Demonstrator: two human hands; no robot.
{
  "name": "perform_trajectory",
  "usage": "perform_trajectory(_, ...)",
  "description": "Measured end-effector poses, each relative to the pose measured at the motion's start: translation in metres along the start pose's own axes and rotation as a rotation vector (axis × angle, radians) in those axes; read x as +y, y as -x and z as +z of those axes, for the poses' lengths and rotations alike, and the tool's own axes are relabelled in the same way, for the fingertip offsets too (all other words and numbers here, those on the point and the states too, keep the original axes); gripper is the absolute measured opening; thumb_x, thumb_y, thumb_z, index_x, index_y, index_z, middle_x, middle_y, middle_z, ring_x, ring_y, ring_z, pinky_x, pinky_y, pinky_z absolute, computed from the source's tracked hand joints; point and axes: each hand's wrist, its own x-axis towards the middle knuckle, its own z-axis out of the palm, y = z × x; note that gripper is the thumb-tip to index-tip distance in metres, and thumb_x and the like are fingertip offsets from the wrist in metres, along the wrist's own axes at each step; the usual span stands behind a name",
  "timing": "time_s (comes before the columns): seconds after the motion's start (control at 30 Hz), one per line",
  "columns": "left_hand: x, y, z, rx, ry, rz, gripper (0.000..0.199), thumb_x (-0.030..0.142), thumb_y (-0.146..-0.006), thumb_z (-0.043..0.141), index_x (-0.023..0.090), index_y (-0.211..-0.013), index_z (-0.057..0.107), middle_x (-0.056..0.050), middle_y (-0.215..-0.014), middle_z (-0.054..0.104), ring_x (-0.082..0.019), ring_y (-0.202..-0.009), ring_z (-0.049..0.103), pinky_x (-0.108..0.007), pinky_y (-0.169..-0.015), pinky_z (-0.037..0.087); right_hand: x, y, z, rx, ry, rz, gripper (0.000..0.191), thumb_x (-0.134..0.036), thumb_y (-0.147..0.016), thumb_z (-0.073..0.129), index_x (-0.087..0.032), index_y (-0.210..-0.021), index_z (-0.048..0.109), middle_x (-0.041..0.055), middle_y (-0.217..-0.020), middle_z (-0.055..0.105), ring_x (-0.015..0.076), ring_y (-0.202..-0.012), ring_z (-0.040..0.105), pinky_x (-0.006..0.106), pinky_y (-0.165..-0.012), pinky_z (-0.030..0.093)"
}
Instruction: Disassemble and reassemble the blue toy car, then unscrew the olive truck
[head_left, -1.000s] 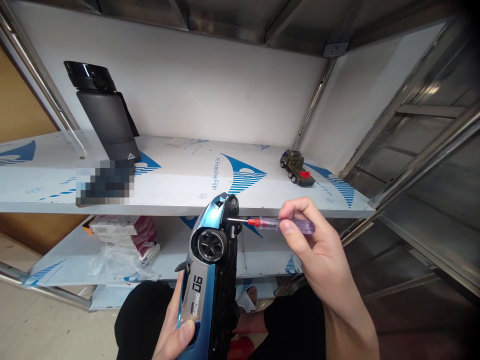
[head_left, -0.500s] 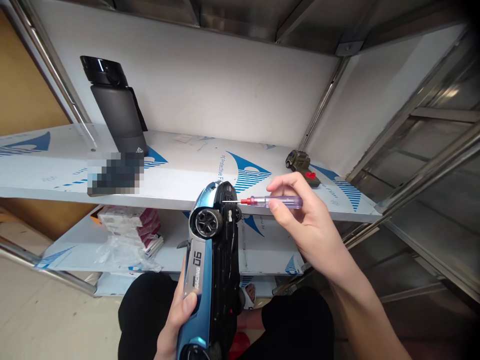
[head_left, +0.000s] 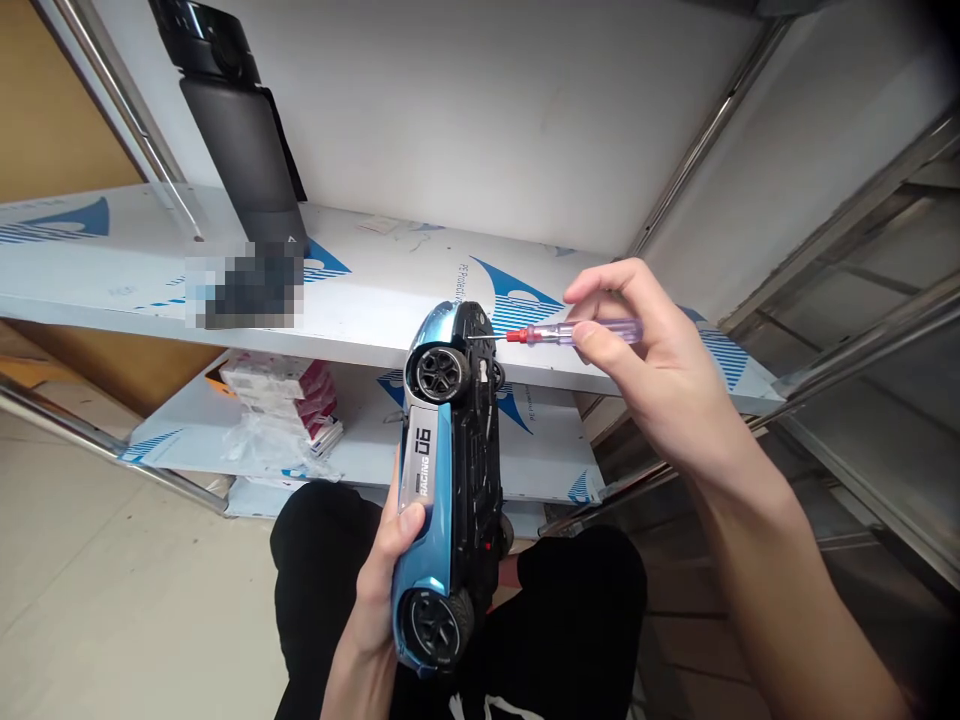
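Observation:
My left hand point(head_left: 384, 572) grips a blue toy race car point(head_left: 450, 480) marked "06 RACING". The car is held on its side, with its black underside facing right and its two near wheels showing. My right hand point(head_left: 649, 365) pinches a small screwdriver point(head_left: 574, 333) with a clear purple handle and a red collar. Its thin metal shaft points left, and the tip sits at the car's black underside, just beside the upper wheel point(head_left: 437, 372). I cannot tell whether the tip touches a screw.
A black water bottle point(head_left: 240, 120) stands on a steel shelf point(head_left: 420, 300) covered in blue-printed film. A blurred patch point(head_left: 247, 285) lies at the shelf's front edge. Boxes in clear plastic point(head_left: 281, 415) sit on the lower shelf. My black-clad legs point(head_left: 322, 570) are below the car.
The view has tilted down, so the shelf sits higher and the toy truck is gone from view. The whole car now shows, and the screwdriver stays at its upper end.

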Motion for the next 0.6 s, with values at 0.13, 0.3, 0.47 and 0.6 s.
perform_trajectory(0.13,0.001,0.002,0.001,0.017,-0.016,-0.019,0.078,0.044,-0.079,0.089,0.018,-0.149,0.066,-0.01,-0.106,0.083,-0.034,-0.101,0.078,-0.039,-0.091,0.063,-0.001,-0.006,0.001,-0.003,-0.025,0.071,0.03,-0.047,-0.111,0.05,-0.026,-0.097,0.066,-0.0032,-0.065,0.042,0.0155,-0.062,0.041,0.032,-0.059,0.033)
perform_trajectory(0.3,0.005,0.0,-0.003,0.045,-0.006,-0.07,0.077,0.047,-0.081,0.088,0.017,-0.148,0.066,-0.007,-0.079,0.079,-0.036,-0.088,0.08,-0.043,-0.086,0.065,-0.007,-0.008,0.002,-0.092,-0.041,0.046,0.016,-0.045,-0.108,0.059,-0.029,-0.108,0.06,-0.0053,-0.07,0.044,0.0142,-0.062,0.04,0.03,-0.057,0.031)
perform_trajectory(0.47,0.003,-0.006,-0.011,0.053,-0.011,-0.167,0.082,0.046,-0.082,0.086,0.014,-0.153,0.061,-0.008,-0.072,0.078,-0.037,-0.082,0.081,-0.043,-0.079,0.067,-0.008,-0.011,0.001,-0.096,-0.027,0.005,0.012,-0.024,-0.103,0.062,-0.029,-0.112,0.057,-0.0062,-0.077,0.049,0.013,-0.068,0.045,0.029,-0.065,0.036)
perform_trajectory(0.6,0.0,-0.007,-0.013,0.072,0.002,-0.123,0.092,0.045,-0.078,0.089,0.017,-0.16,0.056,-0.011,-0.091,0.084,-0.039,-0.094,0.081,-0.046,-0.088,0.066,-0.008,-0.012,0.003,-0.03,-0.031,0.089,0.029,-0.044,-0.113,0.045,-0.027,-0.1,0.064,-0.0045,-0.074,0.045,0.0129,-0.063,0.039,0.029,-0.062,0.035)
